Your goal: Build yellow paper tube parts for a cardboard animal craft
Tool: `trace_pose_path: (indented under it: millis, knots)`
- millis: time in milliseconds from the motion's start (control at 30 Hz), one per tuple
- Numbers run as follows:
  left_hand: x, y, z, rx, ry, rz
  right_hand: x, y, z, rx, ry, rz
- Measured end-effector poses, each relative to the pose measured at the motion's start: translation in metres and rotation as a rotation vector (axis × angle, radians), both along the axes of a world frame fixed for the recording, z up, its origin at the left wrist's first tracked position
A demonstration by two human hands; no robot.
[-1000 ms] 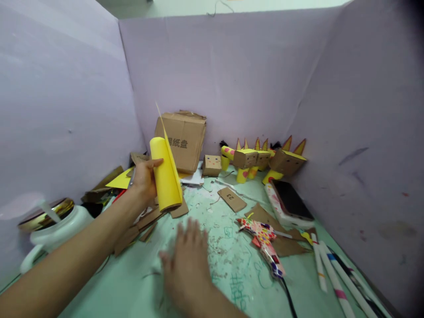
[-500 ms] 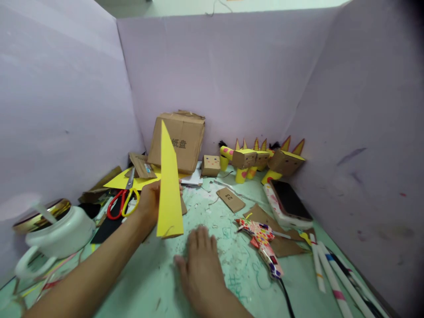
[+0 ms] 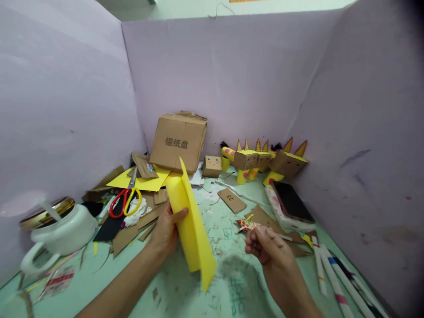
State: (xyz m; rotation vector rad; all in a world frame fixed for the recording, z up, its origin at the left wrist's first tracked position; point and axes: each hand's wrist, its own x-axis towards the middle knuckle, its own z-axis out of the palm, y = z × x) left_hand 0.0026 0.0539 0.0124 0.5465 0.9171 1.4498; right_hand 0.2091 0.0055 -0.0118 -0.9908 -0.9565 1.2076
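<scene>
"What had just changed?"

"The right hand [image 3: 270, 245] had lain flat on the table [image 3: 202, 207]; now it was raised beside the glue gun [image 3: 247, 224], its fingers curled in. I couldn't tell whether it gripped anything."

"And the left hand [image 3: 167, 234]?"

"Closed around the yellow paper roll [image 3: 182, 221], thumb across the near side. It held the roll tilted above the table, between the cardboard scraps [image 3: 127, 236] and the right hand."

"Was the roll closed up?"

"No, a long flap [image 3: 200, 234] stood away from it. The roll had also tipped and turned, so both the tube and its loose edge showed."

"So what did that mean?"

"One hand bore the roll alone, I'd judge, leaving the other off the table and near the glue gun."
</scene>
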Motion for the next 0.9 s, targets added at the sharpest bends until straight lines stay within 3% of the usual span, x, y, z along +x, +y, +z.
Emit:
trace_pose_path:
  millis: [67, 133, 233, 333, 467, 567, 667, 767, 900]
  knots:
    - [0.004, -0.002, -0.002, 0.031, -0.007, 0.011, 0.001, 0.005, -0.012, -0.122, -0.067, 0.044]
    - [0.005, -0.004, -0.003, 0.078, -0.031, 0.030, -0.009, 0.002, -0.022, -0.178, -0.122, 0.251]
    - [0.010, -0.007, -0.007, 0.112, -0.069, 0.072, -0.034, -0.005, -0.021, -0.106, 0.037, 0.406]
    - [0.020, -0.012, -0.012, 0.109, -0.090, 0.087, -0.051, -0.008, -0.010, -0.101, 0.171, 0.342]
    - [0.025, -0.017, -0.014, 0.099, -0.105, 0.066, -0.046, -0.006, -0.007, -0.191, 0.152, 0.211]
    - [0.015, -0.012, -0.009, 0.046, -0.119, 0.151, -0.033, -0.002, -0.012, -0.200, 0.157, 0.153]
    - [-0.004, -0.002, -0.004, 0.003, -0.108, 0.217, -0.024, 0.003, -0.017, -0.181, 0.130, 0.179]
    - [-0.019, 0.002, -0.004, -0.063, -0.088, 0.170, -0.023, 0.006, -0.020, -0.114, 0.044, 0.101]
    - [-0.023, 0.001, -0.008, -0.138, -0.064, 0.073, -0.025, 0.006, -0.015, -0.005, -0.035, -0.002]
